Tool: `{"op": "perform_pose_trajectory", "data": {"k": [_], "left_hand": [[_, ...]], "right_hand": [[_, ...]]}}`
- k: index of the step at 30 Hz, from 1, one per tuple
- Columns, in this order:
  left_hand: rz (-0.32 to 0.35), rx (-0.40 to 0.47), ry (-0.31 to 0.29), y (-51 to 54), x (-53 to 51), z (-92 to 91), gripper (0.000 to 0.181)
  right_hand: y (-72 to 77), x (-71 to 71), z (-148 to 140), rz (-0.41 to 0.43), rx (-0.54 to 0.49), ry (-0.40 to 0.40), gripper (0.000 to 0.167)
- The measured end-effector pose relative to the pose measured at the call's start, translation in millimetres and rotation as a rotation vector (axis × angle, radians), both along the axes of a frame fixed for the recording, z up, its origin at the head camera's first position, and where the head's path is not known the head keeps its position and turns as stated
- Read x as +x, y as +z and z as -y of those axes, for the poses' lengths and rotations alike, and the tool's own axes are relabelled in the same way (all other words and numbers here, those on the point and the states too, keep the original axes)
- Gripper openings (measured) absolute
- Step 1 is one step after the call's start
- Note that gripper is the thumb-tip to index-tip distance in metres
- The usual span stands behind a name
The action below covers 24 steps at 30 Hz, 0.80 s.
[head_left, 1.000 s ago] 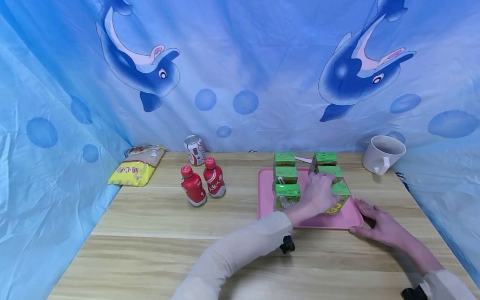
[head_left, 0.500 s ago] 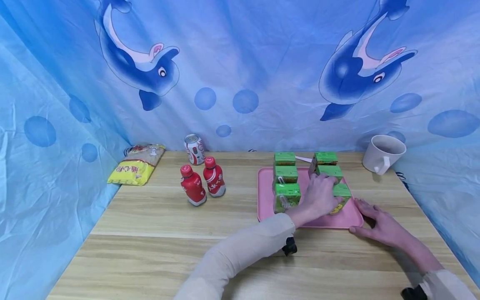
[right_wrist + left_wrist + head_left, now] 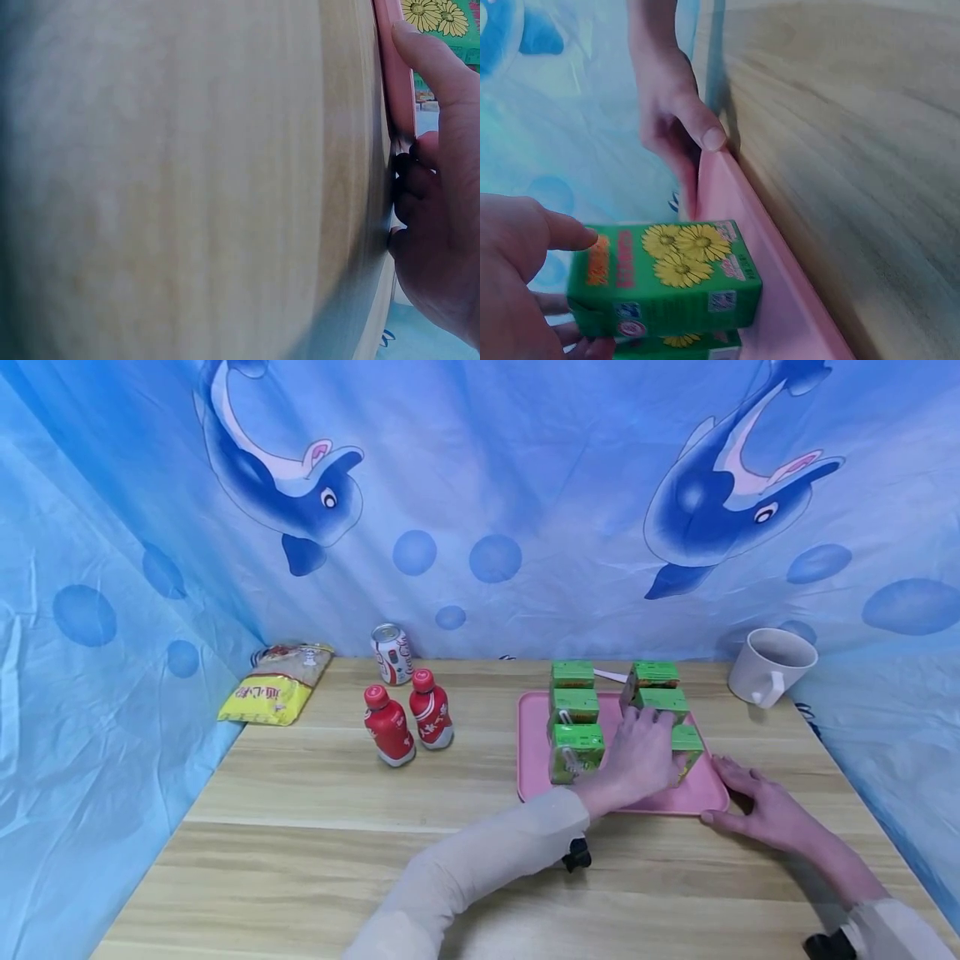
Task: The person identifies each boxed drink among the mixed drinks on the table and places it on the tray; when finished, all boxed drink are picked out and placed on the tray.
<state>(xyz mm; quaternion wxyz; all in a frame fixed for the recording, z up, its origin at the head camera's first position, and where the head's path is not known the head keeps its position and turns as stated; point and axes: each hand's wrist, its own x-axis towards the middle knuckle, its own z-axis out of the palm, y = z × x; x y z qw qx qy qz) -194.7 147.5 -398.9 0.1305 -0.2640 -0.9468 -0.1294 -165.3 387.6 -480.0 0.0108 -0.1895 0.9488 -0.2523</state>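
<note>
My left hand holds a green drink carton at the front right of a pink tray. In the left wrist view, the thumb lies on the upper end of this carton, which bears yellow flowers, and the fingers are partly hidden behind it. More green cartons stand on the tray in two columns. My right hand grips the tray's front right corner, its thumb at the front rim and its fingers along the right side. The right wrist view shows that thumb against the pink rim.
Two red bottles and a cola can stand left of the tray. A yellow snack bag lies at the back left. Behind the right side is a white mug. Dolphin-printed curtains enclose the wooden table.
My left hand and the front right carton have shifted very slightly to the right. The right hand stays at the tray's corner. The head view has tilted a little.
</note>
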Motion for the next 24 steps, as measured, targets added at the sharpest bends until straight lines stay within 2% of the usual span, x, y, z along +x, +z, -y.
{"op": "perform_pose_trajectory", "data": {"k": [4, 7, 10, 12, 18, 20, 24], "left_hand": [[-0.035, -0.038, -0.025, 11.4, 15.1, 9.1, 0.052], [-0.046, 0.005, -0.070, 26.8, 25.7, 25.3, 0.053], [-0.025, 0.067, -0.114, 44.2, 29.9, 51.2, 0.052], [0.002, 0.108, -0.125, 54.3, 28.8, 72.9, 0.051], [-0.016, 0.238, -0.113, 72.3, 16.5, 150.4, 0.048], [-0.018, 0.233, -0.089, 79.0, 12.7, 176.0, 0.050], [-0.017, 0.139, 0.009, 92.2, 4.6, 222.2, 0.056]], "right_hand": [[-1.2, -0.3, 0.9, -0.013, -0.002, 0.008, 0.095], [-1.3, -1.0, 1.7, -0.014, 0.002, 0.010, 0.094], [-1.8, -1.9, 2.0, -0.001, 0.010, 0.009, 0.095], [-1.6, -2.3, 1.5, 0.003, 0.010, 0.006, 0.095], [1.6, -3.9, 0.6, 0.024, 0.016, -0.001, 0.097], [1.8, -4.1, 0.7, 0.026, 0.020, -0.002, 0.097], [0.2, -1.8, -1.0, 0.007, 0.008, 0.011, 0.096]]}}
